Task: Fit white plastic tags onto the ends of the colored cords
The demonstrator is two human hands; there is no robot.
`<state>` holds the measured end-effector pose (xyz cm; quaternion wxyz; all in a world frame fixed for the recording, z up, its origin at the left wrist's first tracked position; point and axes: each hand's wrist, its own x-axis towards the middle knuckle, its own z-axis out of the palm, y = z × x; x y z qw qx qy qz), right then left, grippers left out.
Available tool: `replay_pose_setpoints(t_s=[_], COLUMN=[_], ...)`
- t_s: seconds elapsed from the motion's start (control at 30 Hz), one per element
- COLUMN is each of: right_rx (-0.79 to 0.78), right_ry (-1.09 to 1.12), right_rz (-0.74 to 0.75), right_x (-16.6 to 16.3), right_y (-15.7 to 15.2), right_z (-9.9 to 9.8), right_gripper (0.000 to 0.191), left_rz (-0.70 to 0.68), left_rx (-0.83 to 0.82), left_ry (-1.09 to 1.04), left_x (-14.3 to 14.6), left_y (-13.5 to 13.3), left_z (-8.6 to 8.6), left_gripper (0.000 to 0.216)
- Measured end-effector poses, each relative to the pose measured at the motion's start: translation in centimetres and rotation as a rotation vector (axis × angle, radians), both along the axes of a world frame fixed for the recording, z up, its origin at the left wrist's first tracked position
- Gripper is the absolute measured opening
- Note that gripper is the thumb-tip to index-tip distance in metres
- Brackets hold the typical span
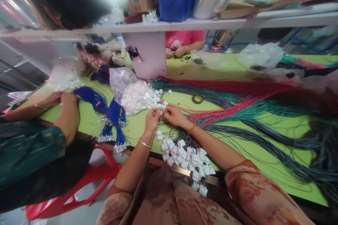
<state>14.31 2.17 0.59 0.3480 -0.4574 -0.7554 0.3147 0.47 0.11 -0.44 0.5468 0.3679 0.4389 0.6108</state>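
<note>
My left hand (152, 122) is closed in a pinch on a small white plastic connector (161, 112). Right beside it, fingertips nearly touching, my right hand (174, 115) is pinched too; what lies between its fingers is too small to make out, though thin wires run close by. Behind both hands, a heap of loose white connectors (137, 96) spills from a clear plastic bag (120, 77). Below my right forearm, a pile of white connectors with wires attached (185, 156) hangs partly over the table edge. Red wires (211, 115) and dark wires (264, 139) stretch off to the right.
Blue wire bundles (116, 123) with silvery ends lie left of my hands. A co-worker's hands (63, 102) work at far left, beside a red stool (102, 168). Black tape (197, 99) sits behind the wires. Another person's hands (176, 52) are across the table, under a shelf (185, 24).
</note>
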Motion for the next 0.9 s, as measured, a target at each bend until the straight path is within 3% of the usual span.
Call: replay_pose_setpoints(t_s=[0.17, 0.23, 0.3, 0.47, 0.73, 0.9], right_rx=[0.052, 0.082, 0.058, -0.011, 0.079, 0.114], right_ry=[-0.058, -0.101, -0.274, -0.571, -0.571, -0.480], right_rz=[0.044, -0.048, -0.126, -0.090, -0.211, -0.169], right_x=[1.4, 2.4, 3.3, 3.6, 4.4, 4.1], right_y=[2.0, 4.1, 6.1, 8.0, 7.1, 8.3], right_z=[0.5, 0.6, 0.5, -0.4, 2.2, 2.8], right_gripper=[0.016, 0.018, 0.016, 0.019, 0.021, 0.014], left_rz=[0.016, 0.030, 0.027, 0.005, -0.025, -0.045], left_rx=[-0.019, -0.038, -0.056, -0.103, -0.145, -0.148], left_ry=[0.021, 0.015, 0.022, 0.015, -0.041, -0.070], left_x=[0.0, -0.2, -0.4, -0.8, -0.7, -0.7], left_y=[-0.1, 0.0, 0.1, 0.1, -0.1, -0.1], left_z=[0.1, 0.2, 0.3, 0.4, 0.9, 0.9], left_gripper=[0.031, 0.030, 0.028, 0.027, 0.031, 0.031])
